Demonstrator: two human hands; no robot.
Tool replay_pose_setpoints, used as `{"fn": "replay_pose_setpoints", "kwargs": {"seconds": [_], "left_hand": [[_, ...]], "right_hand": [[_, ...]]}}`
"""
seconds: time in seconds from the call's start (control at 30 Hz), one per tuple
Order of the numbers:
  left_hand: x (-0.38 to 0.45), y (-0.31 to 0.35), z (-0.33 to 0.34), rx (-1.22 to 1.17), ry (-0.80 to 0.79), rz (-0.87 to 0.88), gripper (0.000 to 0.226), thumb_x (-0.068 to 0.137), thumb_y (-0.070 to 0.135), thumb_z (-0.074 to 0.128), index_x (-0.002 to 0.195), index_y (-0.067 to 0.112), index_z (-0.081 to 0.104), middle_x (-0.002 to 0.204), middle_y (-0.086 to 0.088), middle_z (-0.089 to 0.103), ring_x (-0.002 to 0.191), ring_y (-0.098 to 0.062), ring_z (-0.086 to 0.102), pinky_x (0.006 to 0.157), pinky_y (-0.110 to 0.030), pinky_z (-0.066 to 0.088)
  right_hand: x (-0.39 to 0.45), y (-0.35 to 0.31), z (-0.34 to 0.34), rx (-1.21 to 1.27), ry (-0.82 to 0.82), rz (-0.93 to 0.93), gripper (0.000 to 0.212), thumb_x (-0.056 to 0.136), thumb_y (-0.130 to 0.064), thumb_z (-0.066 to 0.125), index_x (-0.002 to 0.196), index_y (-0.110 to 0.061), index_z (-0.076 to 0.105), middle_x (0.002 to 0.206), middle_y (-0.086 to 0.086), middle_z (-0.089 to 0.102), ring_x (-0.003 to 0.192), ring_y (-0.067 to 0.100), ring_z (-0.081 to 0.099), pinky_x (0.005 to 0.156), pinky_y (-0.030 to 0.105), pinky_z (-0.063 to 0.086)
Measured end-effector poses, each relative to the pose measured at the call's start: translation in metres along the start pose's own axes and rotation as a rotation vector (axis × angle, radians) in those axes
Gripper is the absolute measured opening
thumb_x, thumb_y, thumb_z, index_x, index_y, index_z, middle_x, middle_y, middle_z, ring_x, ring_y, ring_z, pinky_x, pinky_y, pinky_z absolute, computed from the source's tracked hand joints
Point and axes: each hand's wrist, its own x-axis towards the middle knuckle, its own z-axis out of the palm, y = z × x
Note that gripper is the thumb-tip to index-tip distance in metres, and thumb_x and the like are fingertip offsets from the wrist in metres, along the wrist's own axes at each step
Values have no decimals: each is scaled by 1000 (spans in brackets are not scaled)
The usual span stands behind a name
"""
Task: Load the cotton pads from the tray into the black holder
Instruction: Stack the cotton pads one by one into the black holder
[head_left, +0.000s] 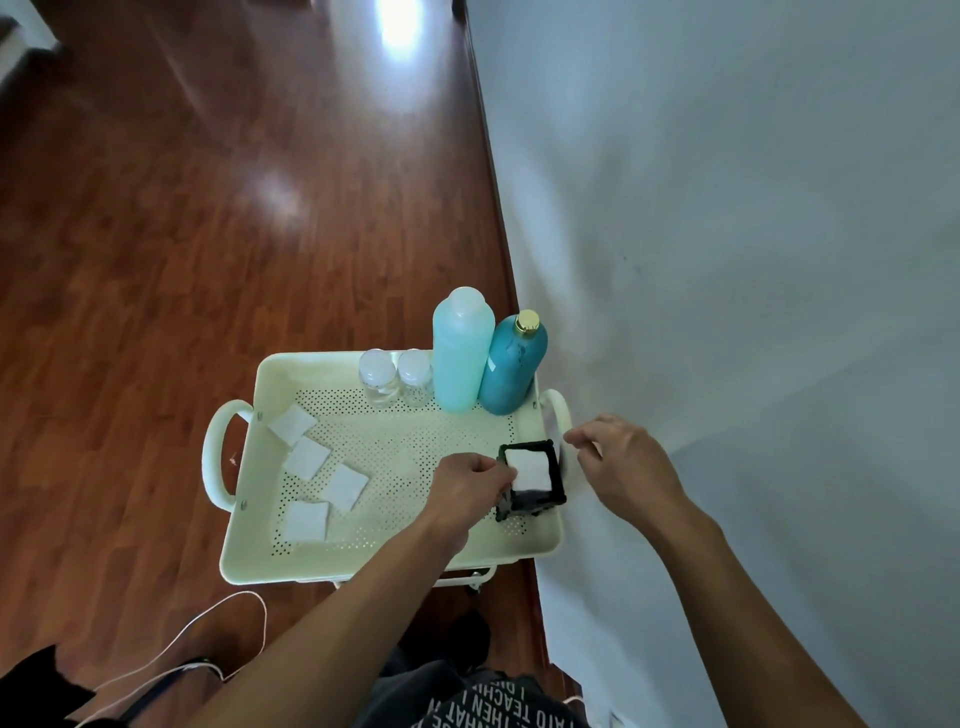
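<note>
**Pads part-loaded in the holder**

Pads (327, 480) lie loose on the tray (260, 551), four of them well left of the left hand's fingers. The left hand (465, 486) reaches in over the tray, its fingers curled and pinching the left edge of a white pad (530, 470) that sits in the top of the black holder (558, 496). The holder stands at the tray's right end, between the two hands. The right hand (626, 465) hovers just right of it, fingers loosely bent, holding nothing. Beyond the fingers stand two small jars (395, 376), a pale bottle (462, 353) and a teal bottle (514, 369).
</note>
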Motion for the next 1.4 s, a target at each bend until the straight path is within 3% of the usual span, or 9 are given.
{"fn": "replay_pose_setpoints", "kwargs": {"seconds": [0.13, 0.23, 0.37, 0.53, 0.67, 0.83, 1.03, 1.23, 1.4], "left_hand": [[-3, 0, 11, -14, -8, 38, 10, 81, 15, 76, 73, 9, 74, 62, -1, 69, 42, -2, 54, 43, -14, 44], [-4, -2, 12, 26, -5, 84, 8, 81, 20, 77, 74, 15, 76, 57, 4, 69, 45, -4, 55, 44, -15, 43], [-4, -6, 8, 158, 10, 144, 9, 80, 32, 76, 71, 31, 76, 66, 11, 74, 51, -2, 61, 55, -24, 51], [-5, -6, 0, 267, 31, 236, 14, 81, 38, 75, 67, 39, 73, 63, 24, 69, 50, 6, 59, 53, -19, 42], [-3, -8, -14, 248, 63, 201, 10, 79, 42, 76, 73, 34, 75, 67, 19, 72, 65, -5, 70, 67, -33, 59], [1, -15, -31, 209, 78, 177, 13, 80, 40, 77, 76, 28, 77, 71, 11, 75, 72, -14, 72, 77, -43, 62], [3, -27, -51, 216, 124, 140, 14, 82, 40, 75, 79, 27, 78, 72, 12, 76, 70, -10, 71, 75, -38, 61], [6, -42, -82, 231, 201, 86, 14, 84, 40, 75, 81, 26, 77, 74, 10, 75, 74, -12, 71, 68, -31, 57], [14, -51, -114, 331, 276, 66, 14, 85, 41, 74, 83, 27, 78, 78, 13, 74, 80, -12, 71, 67, -27, 51]], "right_hand": [[-5, -2, 5, 40, -24, 8, 24, 98, -21, 54, 113, -22, 73, 109, -5, 67, 93, 15, 62, 82, 30, 51], [-6, -2, 9, 42, -37, 2, 24, 98, -22, 54, 114, -24, 73, 109, -6, 67, 94, 15, 63, 84, 33, 53], [-7, -4, 15, 27, -55, -27, 26, 98, -23, 54, 115, -25, 73, 112, -6, 67, 96, 16, 63, 85, 33, 53], [-7, -8, 24, -14, -93, -85, 26, 97, -23, 56, 116, -25, 73, 112, -6, 65, 93, 17, 63, 80, 33, 54], [0, -17, 27, -110, -143, -138, 27, 97, -26, 55, 118, -29, 73, 115, -6, 63, 94, 20, 64, 78, 31, 50], [8, -33, 34, -299, -201, -217, 22, 99, -35, 53, 105, -34, 74, 99, -3, 63, 86, 22, 65, 65, 29, 45], [13, -37, 42, -429, -296, -191, 18, 96, -24, 53, 91, -28, 70, 81, -3, 60, 73, 22, 57, 62, 29, 39], [23, -39, 18, -304, -161, -209, 19, 97, -37, 56, 91, -34, 73, 91, -11, 67, 83, 15, 64, 68, 31, 52], [32, -71, 16, -147, -83, -313, 13, 93, -32, 61, 85, -32, 72, 84, -15, 67, 77, 9, 59, 72, 31, 49]]}}
